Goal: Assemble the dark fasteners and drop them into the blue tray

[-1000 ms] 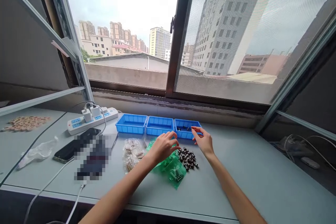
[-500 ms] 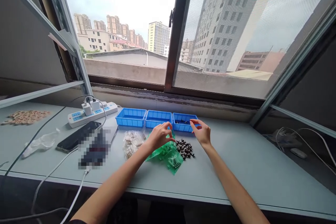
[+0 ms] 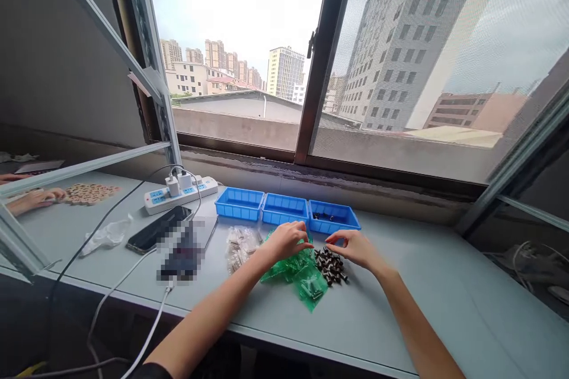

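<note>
My left hand (image 3: 288,241) hovers over green plastic bags (image 3: 297,272) with its fingers curled inward. Whatever may be between the fingertips is too small to make out. Just right of it, my right hand (image 3: 355,247) is at the top of a pile of small dark-headed screws (image 3: 331,266), thumb and forefinger slightly apart with nothing visible between them. Behind the hands, three blue bins stand in a row: a left bin (image 3: 239,211), a middle bin (image 3: 284,217) and a right bin (image 3: 335,226). A few dark screws lie in the right bin.
Clear bags of small parts (image 3: 240,247) lie left of the green ones. A phone (image 3: 159,229), a blurred-out device (image 3: 182,254), a power strip (image 3: 180,194) and cables occupy the left side. Another person's hand (image 3: 40,198) is beside wooden pieces (image 3: 91,193) at far left.
My right hand has come back from the right bin toward the screw pile. My left hand stays over the green bags. The view has shifted left, bringing another person's hand into sight.
</note>
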The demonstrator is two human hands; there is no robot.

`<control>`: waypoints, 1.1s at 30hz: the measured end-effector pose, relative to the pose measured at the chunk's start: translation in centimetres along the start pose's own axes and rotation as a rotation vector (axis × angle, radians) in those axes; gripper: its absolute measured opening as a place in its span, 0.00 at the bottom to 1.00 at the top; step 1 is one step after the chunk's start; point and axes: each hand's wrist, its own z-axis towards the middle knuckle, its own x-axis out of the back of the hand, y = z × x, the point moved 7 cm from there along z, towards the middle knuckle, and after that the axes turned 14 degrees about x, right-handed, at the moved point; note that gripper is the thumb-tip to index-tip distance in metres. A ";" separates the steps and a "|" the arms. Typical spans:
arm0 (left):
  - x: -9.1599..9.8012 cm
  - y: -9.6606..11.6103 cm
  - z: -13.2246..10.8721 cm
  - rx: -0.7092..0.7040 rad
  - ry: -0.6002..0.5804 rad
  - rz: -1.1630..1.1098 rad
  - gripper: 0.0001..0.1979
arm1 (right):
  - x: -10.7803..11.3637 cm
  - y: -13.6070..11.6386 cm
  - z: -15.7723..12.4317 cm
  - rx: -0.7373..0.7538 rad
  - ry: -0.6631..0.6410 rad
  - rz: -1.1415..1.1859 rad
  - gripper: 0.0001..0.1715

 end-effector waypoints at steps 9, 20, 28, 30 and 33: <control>-0.6 0.3 0.2 -0.025 -0.046 0.008 0.10 | -1.4 0.7 -0.1 -0.050 -0.108 -0.045 0.13; 0.7 1.8 -1.1 -0.037 -0.061 0.038 0.14 | -0.7 1.6 -1.3 -0.146 -0.212 0.049 0.16; 2.0 3.5 -1.2 -0.141 -0.003 -0.083 0.11 | -0.3 2.8 -1.7 -0.214 -0.204 0.125 0.11; 1.9 3.7 -0.7 -0.153 -0.016 -0.051 0.10 | -0.4 3.0 -1.6 -0.221 -0.164 0.120 0.09; 2.2 4.3 0.3 -0.172 -0.017 -0.028 0.11 | -0.8 2.6 -1.2 -0.199 -0.137 0.054 0.09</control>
